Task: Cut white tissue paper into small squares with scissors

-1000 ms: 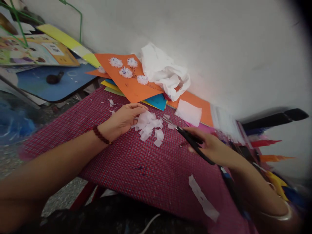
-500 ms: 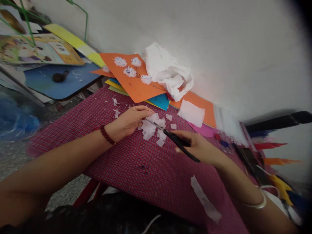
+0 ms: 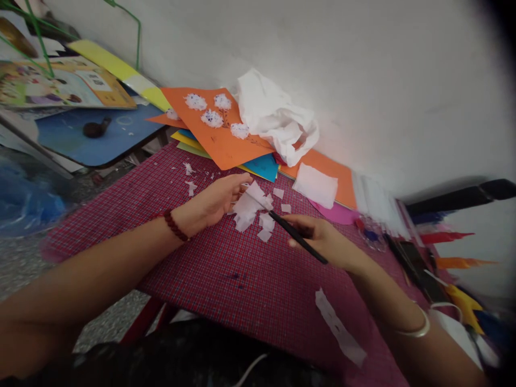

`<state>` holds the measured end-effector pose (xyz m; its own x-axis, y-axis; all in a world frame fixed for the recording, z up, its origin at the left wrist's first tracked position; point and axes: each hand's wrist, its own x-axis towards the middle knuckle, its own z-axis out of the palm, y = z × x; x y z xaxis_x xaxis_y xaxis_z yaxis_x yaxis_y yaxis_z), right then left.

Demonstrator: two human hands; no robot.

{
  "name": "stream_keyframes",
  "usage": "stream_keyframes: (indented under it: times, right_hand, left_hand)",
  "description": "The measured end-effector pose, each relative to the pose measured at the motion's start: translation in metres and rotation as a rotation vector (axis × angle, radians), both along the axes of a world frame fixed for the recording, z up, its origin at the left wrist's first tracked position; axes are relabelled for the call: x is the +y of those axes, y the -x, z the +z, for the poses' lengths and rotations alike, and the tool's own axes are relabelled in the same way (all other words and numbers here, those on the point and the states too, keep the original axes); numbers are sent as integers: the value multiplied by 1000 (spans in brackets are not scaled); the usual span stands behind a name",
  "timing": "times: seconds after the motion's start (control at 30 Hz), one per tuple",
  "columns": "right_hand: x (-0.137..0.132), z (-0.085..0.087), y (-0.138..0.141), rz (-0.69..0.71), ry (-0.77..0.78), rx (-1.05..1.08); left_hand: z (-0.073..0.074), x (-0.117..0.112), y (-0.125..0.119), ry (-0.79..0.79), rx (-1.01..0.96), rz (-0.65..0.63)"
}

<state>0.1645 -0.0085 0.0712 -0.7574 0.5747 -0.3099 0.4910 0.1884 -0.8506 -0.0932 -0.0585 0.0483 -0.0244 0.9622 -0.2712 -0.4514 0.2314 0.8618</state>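
My right hand (image 3: pixel 322 239) is closed around the black handles of a pair of scissors (image 3: pixel 296 234). The thin blades point up and left over a loose pile of cut white tissue paper pieces (image 3: pixel 244 215). Across from it, my left hand (image 3: pixel 226 198) is pinched at the blade tips. A small bit of white tissue paper shows at its fingertips, partly hidden by the fingers. Two little paper squares (image 3: pixel 278 192) lie just right of the pile. A long white tissue strip (image 3: pixel 338 328) rests on the checked tablecloth (image 3: pixel 193 279) near the front right.
Behind the hands lies an orange sheet (image 3: pixel 217 142) with white fluffy flowers, beside a crumpled white plastic bag (image 3: pixel 274 115). A folded white tissue (image 3: pixel 315 184) sits at the back right. Left stands a blue stool (image 3: pixel 108 142); black objects and coloured items line the right edge.
The scissors' handles have come together, so the blades look closed now. My left fingertips have shifted slightly up and left, and the view has moved a little.
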Motion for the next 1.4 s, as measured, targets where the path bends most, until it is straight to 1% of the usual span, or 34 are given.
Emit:
stream_keyframes:
  times: [0.1,0.2,0.33,0.4,0.5,0.57,0.6,0.67,0.8,0.9,1.03,1.1,1.2,1.27,1.3,1.33,1.4]
  right_hand:
    - [4,-3,-7,-51,-13,3]
    - [4,-3,-13,-63,-12,-10]
    - [0,1,-15,-108,-3,-32]
    - [0,5,-17,-78,-54,-31]
    - [0,9,-22,28,-128,-58]
    - [0,10,-24,71,-126,-82]
    - [0,10,-24,83,-118,-90]
    - [0,9,-21,101,-103,-103]
    - [0,4,-9,118,-114,-98]
    - [1,2,-2,121,-128,-84]
    - [2,-1,1,130,-145,-84]
    - [4,-1,-1,98,-198,-102]
    - [8,5,-8,13,-428,-235]
    - [10,14,-14,-3,-580,-328]
    - [10,18,-17,1,-624,-353]
    - [11,23,-19,5,-636,-359]
    - [11,28,-23,16,-576,-322]
  left_hand:
    - [3,-2,1,86,-43,-7]
    - [-3,-2,1,117,59,-55]
    - [-12,0,1,109,129,-20]
    - [-11,1,2,89,108,26]
    - [-7,2,3,52,24,134]
    - [-5,2,3,40,-21,181]
    - [-4,2,2,39,-32,184]
    - [-5,2,1,38,-37,155]
    - [-12,1,-3,57,-3,83]
    - [-16,2,-6,83,36,72]
    - [-16,2,-7,79,40,63]
    - [-14,2,-5,66,5,100]
    - [-12,4,-1,36,-28,233]
    - [-11,5,3,20,-28,313]
    - [-11,6,4,13,-27,331]
    - [-11,6,4,9,-27,337]
    - [-12,7,3,-1,-30,314]
